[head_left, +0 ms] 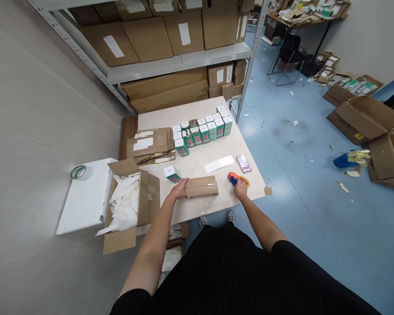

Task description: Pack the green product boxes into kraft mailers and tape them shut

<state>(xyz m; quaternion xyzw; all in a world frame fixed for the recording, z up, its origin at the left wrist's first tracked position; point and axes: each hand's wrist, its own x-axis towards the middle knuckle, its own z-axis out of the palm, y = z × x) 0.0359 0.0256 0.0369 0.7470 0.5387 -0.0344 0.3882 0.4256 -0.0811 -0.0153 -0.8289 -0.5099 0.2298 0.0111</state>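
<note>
Two hands meet at the smooth, pale worktop's (197, 162) near edge. The left hand (180, 190) has its fingers clasping one end of a flat, oblong cardboard box (202, 186), glossy with tape. The right hand (240, 188) has its fingers clenched on an orange plastic tape dispenser (236, 178) just beside it. Taping seems in hand; another strip calls for the box pinned steady.

Blue floor (315, 210), grey shelving (190, 59)
</note>
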